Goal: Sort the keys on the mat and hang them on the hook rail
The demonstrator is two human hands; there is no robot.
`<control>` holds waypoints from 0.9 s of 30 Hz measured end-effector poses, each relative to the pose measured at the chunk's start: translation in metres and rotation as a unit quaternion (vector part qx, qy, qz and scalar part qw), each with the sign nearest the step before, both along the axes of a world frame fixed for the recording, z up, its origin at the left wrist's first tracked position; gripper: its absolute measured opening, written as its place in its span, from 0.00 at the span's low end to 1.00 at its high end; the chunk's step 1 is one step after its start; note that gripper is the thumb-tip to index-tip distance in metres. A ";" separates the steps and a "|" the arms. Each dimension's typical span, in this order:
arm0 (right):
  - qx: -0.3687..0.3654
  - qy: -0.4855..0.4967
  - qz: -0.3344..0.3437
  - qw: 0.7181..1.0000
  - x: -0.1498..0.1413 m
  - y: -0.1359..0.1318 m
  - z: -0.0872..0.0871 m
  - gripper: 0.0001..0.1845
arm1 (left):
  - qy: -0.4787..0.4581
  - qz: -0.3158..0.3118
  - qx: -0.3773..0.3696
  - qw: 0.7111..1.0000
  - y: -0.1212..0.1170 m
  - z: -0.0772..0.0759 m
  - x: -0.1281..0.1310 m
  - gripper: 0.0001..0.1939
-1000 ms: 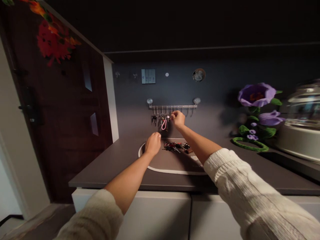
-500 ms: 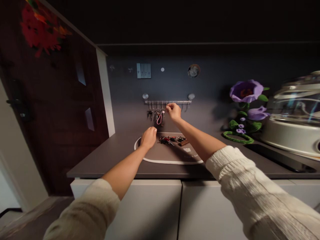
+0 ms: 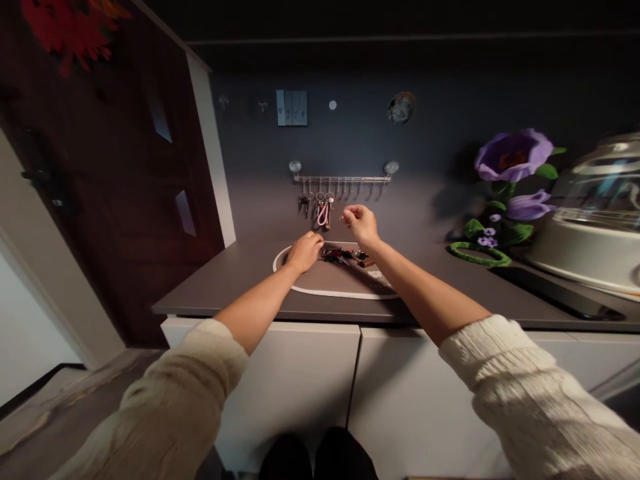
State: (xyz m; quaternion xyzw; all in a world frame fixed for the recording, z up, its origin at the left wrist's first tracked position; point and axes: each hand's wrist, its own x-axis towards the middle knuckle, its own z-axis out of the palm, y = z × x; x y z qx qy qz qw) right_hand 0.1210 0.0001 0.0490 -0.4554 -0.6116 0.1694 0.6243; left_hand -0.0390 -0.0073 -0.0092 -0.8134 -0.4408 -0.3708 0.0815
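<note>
My left hand (image 3: 304, 252) hovers over the left part of a brown mat with a white rim (image 3: 330, 293), beside a pile of keys (image 3: 340, 255). Its fingers are curled together, and whatever may be inside them is hidden. My right hand (image 3: 363, 225) is in the air below a clear hook rail (image 3: 345, 179), its fingers loosely bent and a little apart, with nothing visible in them. Keys with a pink strap (image 3: 323, 213) hang from the rail's left half, left of my right hand. Another bunch of keys (image 3: 305, 202) hangs further left.
Purple flowers (image 3: 515, 157) with a green ring base stand on the counter (image 3: 200, 280) at right. Beside them are a flat black object (image 3: 555, 293) and a large domed appliance (image 3: 585, 233). A dark door (image 3: 130, 200) is at left; white cabinets (image 3: 290, 380) are below.
My right hand has come down and away from the hook rail. My left hand stays near the key pile. The view has tilted downward, so the wall sits higher.
</note>
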 end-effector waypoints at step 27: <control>-0.051 -0.376 -0.064 0.923 0.016 -0.007 -0.044 0.09 | 0.164 -0.054 -0.017 0.985 0.008 0.000 0.004 0.12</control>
